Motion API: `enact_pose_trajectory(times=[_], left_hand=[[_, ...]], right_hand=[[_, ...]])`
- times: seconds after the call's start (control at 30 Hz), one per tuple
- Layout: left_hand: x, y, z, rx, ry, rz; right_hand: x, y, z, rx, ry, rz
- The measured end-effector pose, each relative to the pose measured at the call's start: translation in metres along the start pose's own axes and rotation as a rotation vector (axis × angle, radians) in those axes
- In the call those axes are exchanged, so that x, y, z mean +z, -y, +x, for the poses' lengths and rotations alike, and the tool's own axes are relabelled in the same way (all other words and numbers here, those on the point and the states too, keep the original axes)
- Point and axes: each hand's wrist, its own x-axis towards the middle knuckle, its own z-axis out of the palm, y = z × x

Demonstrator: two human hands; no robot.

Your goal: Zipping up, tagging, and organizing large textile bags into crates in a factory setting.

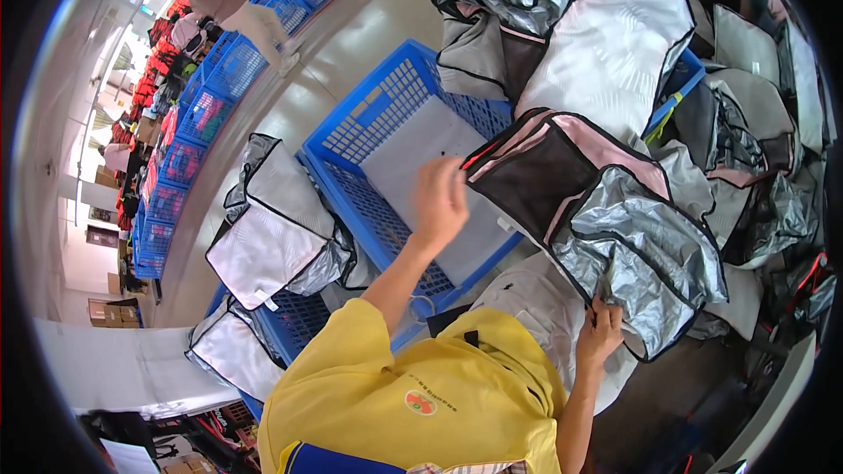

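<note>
On my lap lies an unfinished insulated bag (650, 237) with crinkled silver foil lining, a dark mesh panel, pink sides and black edge binding. My right hand (600, 329) is closed on its near edge, where the foil bunches up. Beside its left corner is my left hand (439, 202), raised over a blue plastic crate (364, 114). Motion smears the left fingers, so whether they touch the bag's corner is unclear. A flat whitish sheet (417, 149) lines the bottom of that crate.
More silver and white bag pieces (606, 44) are heaped ahead, with others (746, 132) at the right. At my left, bag pieces (272, 228) lie on another crate (294, 312). Farther left, a person (233, 9) stands by a row of blue crates (189, 136).
</note>
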Motion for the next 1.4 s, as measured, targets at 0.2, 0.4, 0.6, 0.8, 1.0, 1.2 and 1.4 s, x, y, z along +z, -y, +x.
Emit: enact_pose_trajectory(times=[0.2, 0.4, 0.6, 0.8, 1.0, 1.2, 1.4], left_hand=[[0.029, -0.066, -0.025, 0.403, 0.454, -0.055], [0.037, -0.061, -0.048, 0.368, 0.53, -0.106], [0.041, -0.107, -0.039, 0.106, 0.585, -0.255], [0.073, -0.115, -0.038, 0.039, 0.763, 0.049], [0.077, -0.095, -0.02, -0.125, 0.932, -0.251], [0.059, -0.077, -0.015, -0.343, 0.969, -0.556], [0.065, -0.084, -0.017, -0.408, 0.878, -0.723]], right_hand=[[0.003, 0.006, 0.009, -0.025, 0.005, 0.03], [0.001, 0.006, 0.009, -0.076, 0.038, -0.022], [0.001, 0.013, 0.013, -0.13, 0.012, 0.0], [0.001, 0.008, 0.004, -0.109, -0.006, 0.018], [-0.005, 0.014, 0.004, -0.06, -0.001, 0.034], [-0.036, 0.009, -0.002, 0.034, -0.137, 0.184], [-0.086, -0.093, -0.031, 0.55, -0.588, 0.076]])
